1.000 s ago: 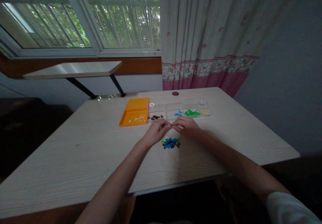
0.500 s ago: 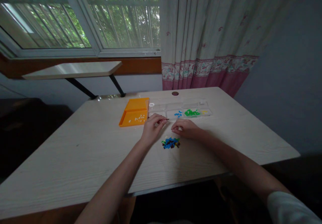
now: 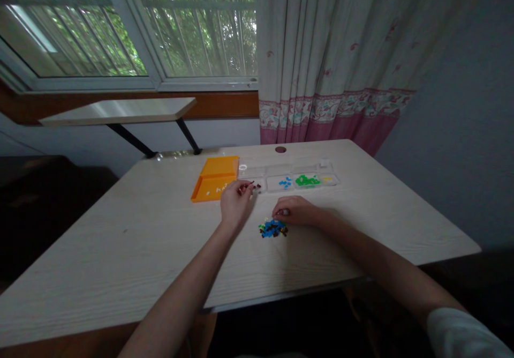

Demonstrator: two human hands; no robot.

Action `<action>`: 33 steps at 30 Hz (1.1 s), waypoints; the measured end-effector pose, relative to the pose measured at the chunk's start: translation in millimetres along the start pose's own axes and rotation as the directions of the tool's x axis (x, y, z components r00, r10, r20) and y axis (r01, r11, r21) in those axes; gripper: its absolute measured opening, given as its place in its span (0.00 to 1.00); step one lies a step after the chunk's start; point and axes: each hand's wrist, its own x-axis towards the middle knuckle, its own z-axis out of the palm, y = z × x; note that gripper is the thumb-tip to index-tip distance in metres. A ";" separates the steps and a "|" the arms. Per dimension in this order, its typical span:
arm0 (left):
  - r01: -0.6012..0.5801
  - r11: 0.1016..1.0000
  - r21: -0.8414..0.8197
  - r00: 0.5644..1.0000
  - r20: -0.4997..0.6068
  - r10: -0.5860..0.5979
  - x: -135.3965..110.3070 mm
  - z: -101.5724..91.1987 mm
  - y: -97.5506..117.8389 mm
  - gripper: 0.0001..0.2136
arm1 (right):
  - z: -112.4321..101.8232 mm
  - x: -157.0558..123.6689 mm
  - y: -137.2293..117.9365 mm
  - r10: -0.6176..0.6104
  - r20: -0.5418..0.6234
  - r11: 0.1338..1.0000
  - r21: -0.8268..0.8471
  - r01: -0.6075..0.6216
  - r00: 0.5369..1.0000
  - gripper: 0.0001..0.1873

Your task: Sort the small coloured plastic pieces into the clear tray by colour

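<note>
A small heap of mixed coloured beads lies on the pale wooden table. My right hand rests at the heap's far edge, fingers curled down onto the beads. My left hand reaches over the clear compartment tray, fingertips pinched above the cell of dark brown beads. Whether it holds a bead is too small to see. Other cells hold blue beads and green beads.
An orange tray with a few white beads sits left of the clear tray, partly behind my left hand. A cable hole marks the table's far edge. A curtain and window stand behind, with a small shelf at left.
My hands have parted. The left hand moved away and left to the brown-bead cell. The right hand drew back to the bead heap.
</note>
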 end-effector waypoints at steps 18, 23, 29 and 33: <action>0.180 0.886 -0.426 0.865 0.498 0.064 -9.5 13.5 12.6 0.14 | -3.3 6.7 1.3 0.182 -0.360 0.976 0.181 -0.123 0.915 0.07; 0.249 0.851 -0.463 0.852 0.522 0.035 -12.4 14.7 14.1 0.15 | -0.2 7.5 3.7 0.130 -0.365 0.982 0.174 -0.070 0.922 0.08; 0.268 0.846 -0.461 0.848 0.529 0.020 -12.3 14.1 16.6 0.15 | 2.3 8.0 4.4 0.102 -0.392 0.987 0.153 -0.045 0.914 0.07; 0.238 0.848 -0.473 0.866 0.499 0.035 -11.8 12.3 18.8 0.16 | 1.7 6.8 3.7 0.112 -0.408 0.992 0.096 -0.079 0.906 0.07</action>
